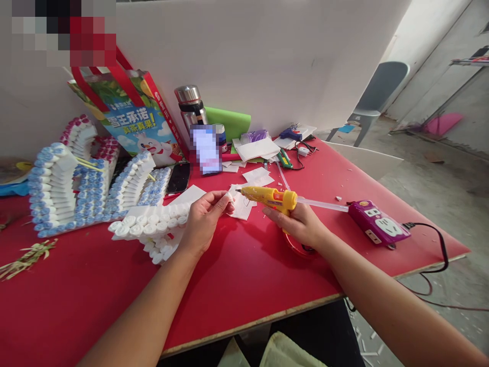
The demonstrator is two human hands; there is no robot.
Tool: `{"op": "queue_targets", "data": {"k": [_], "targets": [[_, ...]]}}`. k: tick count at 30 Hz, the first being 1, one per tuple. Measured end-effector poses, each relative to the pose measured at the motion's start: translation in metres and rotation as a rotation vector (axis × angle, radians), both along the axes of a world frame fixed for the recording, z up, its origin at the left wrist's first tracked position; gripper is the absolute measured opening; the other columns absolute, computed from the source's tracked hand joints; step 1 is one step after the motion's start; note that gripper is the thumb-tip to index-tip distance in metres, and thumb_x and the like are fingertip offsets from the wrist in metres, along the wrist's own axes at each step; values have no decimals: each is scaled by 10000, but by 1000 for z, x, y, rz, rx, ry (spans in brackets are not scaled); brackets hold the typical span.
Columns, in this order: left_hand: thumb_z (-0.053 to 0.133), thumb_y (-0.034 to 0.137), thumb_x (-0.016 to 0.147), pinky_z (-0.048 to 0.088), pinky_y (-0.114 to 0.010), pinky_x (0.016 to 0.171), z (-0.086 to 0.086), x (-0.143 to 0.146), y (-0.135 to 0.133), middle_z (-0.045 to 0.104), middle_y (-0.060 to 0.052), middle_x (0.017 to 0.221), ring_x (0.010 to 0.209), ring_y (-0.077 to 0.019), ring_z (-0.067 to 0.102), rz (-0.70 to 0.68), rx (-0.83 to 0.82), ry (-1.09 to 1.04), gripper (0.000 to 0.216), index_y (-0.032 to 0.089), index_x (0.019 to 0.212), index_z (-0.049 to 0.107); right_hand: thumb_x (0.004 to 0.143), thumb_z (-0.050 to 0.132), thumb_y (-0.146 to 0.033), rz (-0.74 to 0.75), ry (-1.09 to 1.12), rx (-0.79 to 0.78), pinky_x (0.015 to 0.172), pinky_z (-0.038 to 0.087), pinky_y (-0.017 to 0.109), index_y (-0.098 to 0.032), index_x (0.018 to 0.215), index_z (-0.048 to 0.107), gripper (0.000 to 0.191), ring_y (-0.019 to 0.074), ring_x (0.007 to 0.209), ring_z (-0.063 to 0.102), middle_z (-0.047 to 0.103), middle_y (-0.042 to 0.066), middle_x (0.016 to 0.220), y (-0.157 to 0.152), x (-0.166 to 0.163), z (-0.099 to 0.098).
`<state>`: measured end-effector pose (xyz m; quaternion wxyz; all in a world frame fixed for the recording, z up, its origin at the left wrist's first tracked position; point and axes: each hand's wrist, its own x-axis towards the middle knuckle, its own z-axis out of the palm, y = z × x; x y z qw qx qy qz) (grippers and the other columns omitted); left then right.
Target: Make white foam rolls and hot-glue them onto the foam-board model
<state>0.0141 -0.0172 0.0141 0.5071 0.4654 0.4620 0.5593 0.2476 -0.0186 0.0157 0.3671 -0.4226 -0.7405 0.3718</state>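
Observation:
My right hand (300, 221) is wrapped round the handle of a yellow hot glue gun (263, 195), a clear glue stick (323, 204) jutting from its back end. Its nozzle points left at a small white paper roll (230, 200), which my left hand (206, 216) pinches between thumb and fingers. Whether nozzle and roll touch, I cannot tell. Beside and partly behind my left hand lies a structure of white rolls (143, 225). White paper pieces (241, 206) lie on the red table beneath the nozzle.
Blue-and-white roll structures (53, 188) and a printed bag (141, 122) stand at the left. A steel thermos (190, 104) and a propped phone (206, 149) are at the back. At the right sits a purple power strip (378, 223) with a black cable. The red table's (244, 300) front edge faces me.

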Motion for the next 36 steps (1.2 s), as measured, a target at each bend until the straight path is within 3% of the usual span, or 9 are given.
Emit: {"op": "queue_targets", "data": {"k": [5,11,25,36], "targets": [[779,370,774,500,-293,765,0,0,0,676,-41,780,738,-145,605,4,-4,-6,290,154,958,717,932,533,-538,54,-75,67,476,263,278,-205,654,421,448,106,523,329,352,-27,583,-1,-3,3],[746,356,815,501,-296,774,0,0,-1,672,-32,775,733,-139,602,-27,17,22,253,160,971,714,933,530,-543,1,-122,59,468,254,271,-203,672,431,440,102,513,334,345,-34,582,2,-2,0],[737,352,827,496,-297,776,-1,-1,0,666,-32,779,739,-137,590,-29,14,19,248,156,976,702,930,545,-520,-45,-3,46,482,242,286,-218,629,381,457,109,502,298,307,-34,552,2,-1,1],[705,405,849,501,-319,798,-3,-1,0,672,-39,798,754,-151,600,-26,30,148,287,162,1002,692,947,545,-374,108,1,196,603,372,302,-192,749,547,269,163,666,485,531,26,723,1,-6,9]]}}
